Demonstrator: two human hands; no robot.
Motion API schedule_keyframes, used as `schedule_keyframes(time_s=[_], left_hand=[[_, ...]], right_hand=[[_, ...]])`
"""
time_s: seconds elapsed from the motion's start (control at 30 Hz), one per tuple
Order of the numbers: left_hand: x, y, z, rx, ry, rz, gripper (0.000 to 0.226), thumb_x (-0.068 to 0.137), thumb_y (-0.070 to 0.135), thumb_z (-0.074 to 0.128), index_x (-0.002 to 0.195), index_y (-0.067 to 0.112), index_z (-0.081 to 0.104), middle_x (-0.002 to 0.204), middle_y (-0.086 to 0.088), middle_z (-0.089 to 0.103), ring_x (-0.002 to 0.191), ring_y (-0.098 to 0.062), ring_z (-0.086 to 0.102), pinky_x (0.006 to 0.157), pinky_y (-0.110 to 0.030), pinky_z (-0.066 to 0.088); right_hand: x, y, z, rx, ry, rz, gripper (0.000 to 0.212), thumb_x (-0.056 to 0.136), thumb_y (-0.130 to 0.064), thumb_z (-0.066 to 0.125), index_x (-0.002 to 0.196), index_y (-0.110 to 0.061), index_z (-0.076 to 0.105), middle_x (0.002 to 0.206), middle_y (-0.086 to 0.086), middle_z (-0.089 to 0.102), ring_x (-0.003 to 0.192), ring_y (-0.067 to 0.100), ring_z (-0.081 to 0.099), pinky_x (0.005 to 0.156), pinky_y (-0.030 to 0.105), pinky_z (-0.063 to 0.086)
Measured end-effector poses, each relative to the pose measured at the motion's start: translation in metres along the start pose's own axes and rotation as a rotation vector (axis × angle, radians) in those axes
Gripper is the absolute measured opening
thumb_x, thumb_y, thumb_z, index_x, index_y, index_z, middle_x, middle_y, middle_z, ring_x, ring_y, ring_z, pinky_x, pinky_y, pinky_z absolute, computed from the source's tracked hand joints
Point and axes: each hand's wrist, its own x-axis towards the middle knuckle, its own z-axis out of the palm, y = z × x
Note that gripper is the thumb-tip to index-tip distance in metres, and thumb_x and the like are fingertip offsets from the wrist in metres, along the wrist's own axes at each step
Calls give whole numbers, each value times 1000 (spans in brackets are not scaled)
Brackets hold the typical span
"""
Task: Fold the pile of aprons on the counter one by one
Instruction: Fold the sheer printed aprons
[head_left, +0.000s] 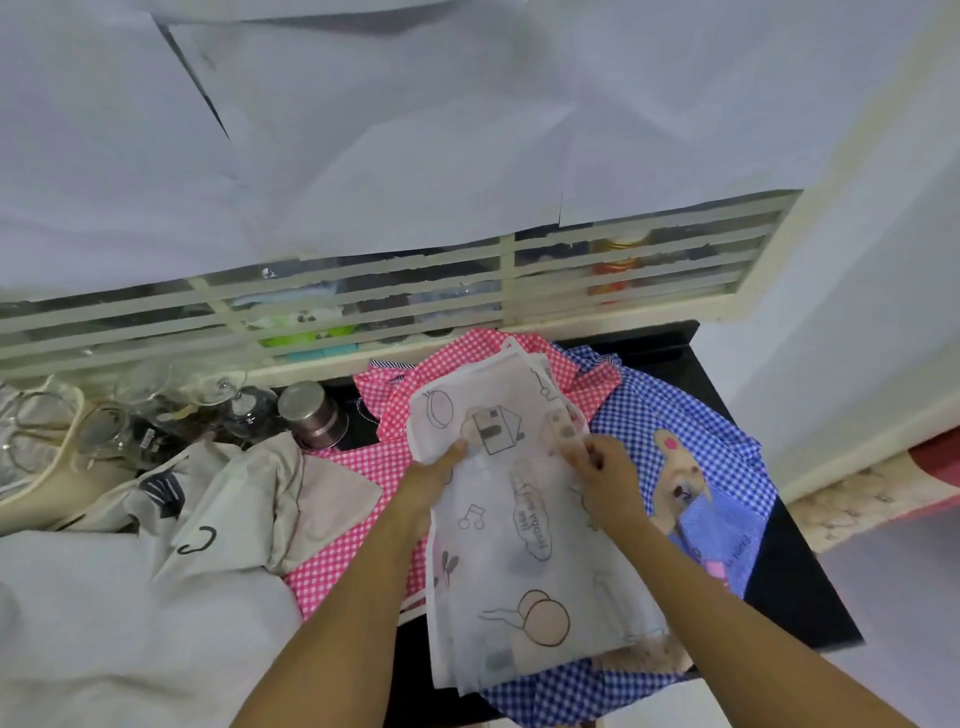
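White printed apron (519, 519) lies topmost on the pile, at 6 o'clock from view centre, folded into a long narrow strip running 12 to 6 along the black counter (795, 571). The fabric is thin and printed with a house, balloons and music notes. Left hand (431, 478) is at the strip's 9 o'clock edge near its far end, fingers closed on the fabric edge. How the thumb sits under the cloth I cannot tell. Right hand (605, 475) is at the 3 o'clock edge, level with the left, its fingertips (576, 452) curled and pinching a small bunch of the same apron. Both forearms come in from 6 o'clock. A pink checked apron (353, 519) lies spread under the strip, showing at its 9 and 12 o'clock sides. A blue checked apron (675, 415) with a dog print lies under it at 3 o'clock, running over the counter's near edge at 5. A rumpled grey apron (234, 493) is heaped at 9 o'clock, overlapping the pink one. A steel canister (311, 415) stands at 10 o'clock, just beyond the grey cloth, with glassware (228, 400) beside it further toward 9. A louvred window (363, 296) runs along 12 o'clock, with white paper (363, 130) covering it above.
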Motion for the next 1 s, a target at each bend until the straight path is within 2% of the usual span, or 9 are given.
schedule_keyframes(time_s=[0.07,0.17,0.33,0.5,0.63,0.73,0.8,0.9,1.0], left_hand=[[1,6,3,86,111,16,44,88,47,62,109,8,64,101,-9,67,82,-22,64,70,-30,53],[6,16,5,172,112,28,52,95,54,43,109,7,63,103,-14,65,75,-19,60,59,-25,46],[6,36,22,188,87,67,63,101,52,21,134,6,50,130,-15,55,114,-30,54,90,-31,42],[15,29,10,372,71,256,42,94,28,60,127,3,52,120,-13,61,95,-21,59,73,-24,49],[3,-3,5,837,302,680,72,88,29,66,146,6,29,141,-14,40,130,-28,37,108,-36,34],[-23,-30,18,1176,66,914,74,94,52,40,153,21,9,160,-2,7,148,-24,0,120,-46,3],[-28,-50,22,1382,-128,911,68,94,62,22,152,33,-1,158,7,-15,145,-19,-21,117,-49,-13],[-20,-74,13,1466,-268,801,65,93,64,13,148,43,-14,154,11,-30,140,-15,-34,112,-47,-24],[-12,-88,2,1496,-255,806,64,95,63,15,147,44,-16,154,13,-31,138,-11,-36,109,-45,-29]], right_hand=[[9,1,-9,124,42,137,31,88,-30,66,74,-4,58,66,3,51,60,12,44,59,26,38],[16,-10,-15,305,2,319,37,84,-38,69,102,-9,56,89,5,66,78,20,63,70,31,52],[16,-28,-21,337,-347,387,35,81,-32,72,106,-9,62,83,3,74,71,19,72,59,23,54],[26,-8,-21,133,-8,222,28,83,-23,71,105,-13,56,92,2,65,83,17,63,63,22,45],[26,7,-20,29,-43,200,32,90,-25,63,114,-10,49,93,-2,58,81,13,56,62,22,41],[32,10,-28,-2,-152,266,27,87,-28,67,101,-6,62,90,8,69,82,24,66,70,29,52],[32,8,-38,232,-317,411,33,82,-23,72,107,-3,63,97,16,72,87,31,70,80,38,56],[27,9,-52,414,-643,524,36,82,-8,67,117,0,59,112,20,68,104,35,66,84,41,57],[26,21,-54,311,-802,483,35,84,0,62,119,0,57,117,19,66,109,34,64,89,41,55]])
